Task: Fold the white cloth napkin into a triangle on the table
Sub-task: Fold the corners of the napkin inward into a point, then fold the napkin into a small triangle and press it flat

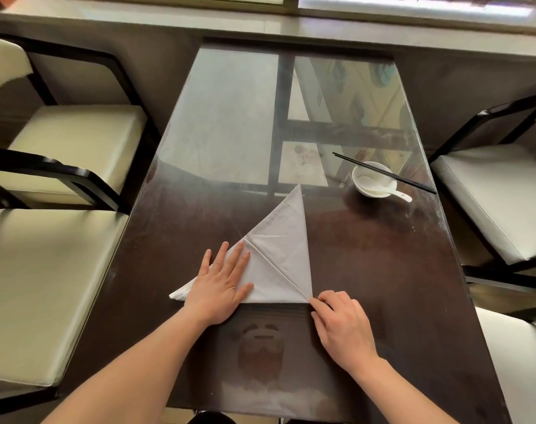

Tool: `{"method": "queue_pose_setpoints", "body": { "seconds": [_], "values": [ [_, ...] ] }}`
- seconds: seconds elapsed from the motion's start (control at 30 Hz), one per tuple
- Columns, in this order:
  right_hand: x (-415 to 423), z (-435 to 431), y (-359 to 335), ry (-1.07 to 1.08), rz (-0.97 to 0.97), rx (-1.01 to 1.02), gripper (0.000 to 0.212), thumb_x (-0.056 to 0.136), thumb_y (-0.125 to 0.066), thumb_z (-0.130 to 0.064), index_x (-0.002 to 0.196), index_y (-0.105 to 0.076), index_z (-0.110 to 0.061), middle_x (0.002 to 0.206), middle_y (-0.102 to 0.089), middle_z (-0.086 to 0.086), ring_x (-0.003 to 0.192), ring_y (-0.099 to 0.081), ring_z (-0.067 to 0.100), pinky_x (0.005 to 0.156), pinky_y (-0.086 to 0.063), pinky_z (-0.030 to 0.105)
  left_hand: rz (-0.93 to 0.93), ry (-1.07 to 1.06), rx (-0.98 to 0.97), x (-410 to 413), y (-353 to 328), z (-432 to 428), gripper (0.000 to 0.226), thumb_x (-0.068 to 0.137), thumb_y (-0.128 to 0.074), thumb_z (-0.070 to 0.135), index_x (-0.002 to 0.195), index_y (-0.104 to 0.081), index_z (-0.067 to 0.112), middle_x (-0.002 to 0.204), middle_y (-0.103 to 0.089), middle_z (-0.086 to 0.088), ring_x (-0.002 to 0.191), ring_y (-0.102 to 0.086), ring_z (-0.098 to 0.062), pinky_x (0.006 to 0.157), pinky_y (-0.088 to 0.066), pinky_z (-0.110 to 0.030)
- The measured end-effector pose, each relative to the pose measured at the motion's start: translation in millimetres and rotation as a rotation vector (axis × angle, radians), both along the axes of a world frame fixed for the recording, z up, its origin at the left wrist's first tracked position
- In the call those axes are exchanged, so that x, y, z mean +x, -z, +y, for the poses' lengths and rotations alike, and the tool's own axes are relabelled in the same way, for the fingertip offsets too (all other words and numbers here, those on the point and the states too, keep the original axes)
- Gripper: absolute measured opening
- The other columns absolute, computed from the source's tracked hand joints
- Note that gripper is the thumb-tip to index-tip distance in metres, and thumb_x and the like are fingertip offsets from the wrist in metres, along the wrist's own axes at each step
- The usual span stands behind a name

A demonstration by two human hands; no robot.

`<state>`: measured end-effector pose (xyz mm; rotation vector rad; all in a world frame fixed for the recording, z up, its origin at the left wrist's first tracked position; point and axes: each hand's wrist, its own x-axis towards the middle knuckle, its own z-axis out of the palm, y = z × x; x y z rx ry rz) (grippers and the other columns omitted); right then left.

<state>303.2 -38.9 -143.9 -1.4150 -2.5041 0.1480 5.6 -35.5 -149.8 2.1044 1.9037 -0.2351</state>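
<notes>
Both forearms reach in from the near edge over the dark glass-topped table (382, 255), which fills the view between cream-cushioned chairs (46, 289). On it, just ahead of the hands, lies the white cloth napkin (283, 249), already a triangle — one point aimed away toward the window, a long edge running along the near side, a diagonal crease across its middle. The left hand (222, 286) lies flat on the napkin's left half, fingers spread and pressing down. The right hand (341, 324) sits at the near right corner, fingertips (317, 301) drawn together on or at the cloth's point; whether they actually pinch it I cannot tell.

The glass looks slick, so the likeliest slip, I judge, is the cloth sliding if the left palm lifts, or the layers creeping apart at that corner and spoiling the point.

Well apart, on the right, a white bowl (364, 172) holds a white spoon (379, 188) — black chopsticks (386, 173) rest across its rim.
</notes>
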Motion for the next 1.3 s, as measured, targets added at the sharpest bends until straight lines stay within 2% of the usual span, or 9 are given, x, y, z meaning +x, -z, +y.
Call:
{"method": "queue_pose_setpoints", "body": {
  "seconds": [0.27, 0.4, 0.53, 0.67, 0.8, 0.93, 1.07, 1.2, 1.3],
  "values": [
    [0.3, -0.5, -3.9, -0.059, -0.09, -0.019, 0.03, 0.087, -0.062, -0.028, 0.115, -0.07, -0.022, 0.102, -0.062, -0.001, 0.082, -0.056, 0.024, 0.06, -0.042, 0.035, 0.002, 0.02, -0.005, -5.2, 1.2, 0.7, 0.069, 0.098, -0.006, 0.063, 0.153, 0.022, 0.03, 0.158, 0.034, 0.012, 0.144, 0.035, -0.016, 0.12, 0.013, -0.05],
    [-1.6, 1.7, -8.7, -0.064, -0.084, -0.043, 0.03, 0.082, -0.07, -0.026, 0.112, -0.071, -0.022, 0.102, -0.062, -0.001, 0.083, -0.057, 0.023, 0.06, -0.045, 0.033, -0.03, -0.028, 0.055, -2.8, -0.3, -3.4, 0.071, 0.098, -0.01, 0.061, 0.155, 0.013, 0.027, 0.162, 0.022, 0.009, 0.147, 0.027, -0.019, 0.12, 0.011, -0.048],
    [-5.1, 5.6, -10.8, -0.032, -0.013, -0.101, 0.037, 0.082, -0.075, -0.024, 0.118, -0.067, -0.019, 0.113, -0.063, 0.0, 0.096, -0.06, 0.023, 0.071, -0.054, 0.034, -0.055, -0.259, 0.184, -9.3, -5.2, -30.8, 0.068, 0.101, -0.03, 0.053, 0.157, -0.019, 0.016, 0.165, -0.014, -0.004, 0.152, -0.006, -0.025, 0.123, -0.009, -0.046],
    [-14.3, 9.9, -10.2, -0.038, -0.01, -0.112, 0.03, 0.084, -0.073, -0.023, 0.113, -0.067, -0.019, 0.116, -0.064, 0.0, 0.098, -0.061, 0.024, 0.072, -0.053, 0.035, -0.03, -0.551, 0.224, -27.9, -13.3, -56.8, 0.059, 0.095, -0.055, 0.045, 0.143, -0.049, 0.012, 0.141, -0.05, -0.01, 0.13, -0.045, -0.028, 0.106, -0.039, -0.047],
    [-27.8, 19.1, -12.2, 0.066, 0.042, -0.159, 0.026, 0.086, -0.073, -0.02, 0.111, -0.069, -0.015, 0.112, -0.063, 0.003, 0.091, -0.061, 0.025, 0.072, -0.056, 0.037, -0.117, -0.734, 0.193, -41.3, -21.5, -62.9, 0.054, 0.093, -0.061, 0.044, 0.137, -0.055, 0.013, 0.124, -0.056, -0.008, 0.113, -0.05, -0.026, 0.094, -0.045, -0.043],
    [-40.3, 27.4, -14.5, 0.199, 0.134, -0.308, 0.029, 0.093, -0.066, -0.022, 0.12, -0.068, -0.013, 0.116, -0.06, 0.002, 0.1, -0.058, 0.02, 0.081, -0.055, 0.033, -0.26, -0.926, 0.126, -51.8, -24.5, -58.9, 0.056, 0.087, -0.068, 0.045, 0.134, -0.059, 0.015, 0.111, -0.061, -0.007, 0.104, -0.057, -0.024, 0.087, -0.051, -0.04],
    [-49.0, 31.4, -18.1, 0.311, 0.224, -0.431, 0.032, 0.094, -0.063, -0.023, 0.125, -0.065, -0.014, 0.117, -0.058, 0.002, 0.094, -0.062, 0.021, 0.08, -0.049, 0.03, -0.314, -1.013, 0.076, -56.8, -27.1, -54.4, 0.052, 0.079, -0.074, 0.044, 0.123, -0.065, 0.017, 0.104, -0.067, -0.004, 0.1, -0.062, -0.024, 0.083, -0.049, -0.037],
    [-52.5, 35.9, -18.8, 0.386, 0.255, -0.492, 0.035, 0.093, -0.063, -0.026, 0.127, -0.062, -0.016, 0.118, -0.057, 0.002, 0.09, -0.065, 0.022, 0.081, -0.05, 0.034, -0.369, -1.088, 0.055, -54.6, -38.5, -49.7, 0.008, 0.077, -0.074, 0.03, 0.08, -0.072, 0.023, 0.083, -0.069, 0.002, 0.087, -0.065, -0.022, 0.068, -0.045, -0.03],
    [-53.4, 37.6, -19.7, 0.414, 0.261, -0.518, 0.037, 0.093, -0.064, -0.026, 0.129, -0.06, -0.016, 0.115, -0.056, 0.002, 0.088, -0.064, 0.022, 0.08, -0.048, 0.033, -0.376, -1.094, 0.068, -54.0, -39.7, -50.7, 0.008, 0.077, -0.074, 0.029, 0.074, -0.068, 0.024, 0.08, -0.067, 0.004, 0.08, -0.062, -0.019, 0.067, -0.049, -0.032]
  ]
}}
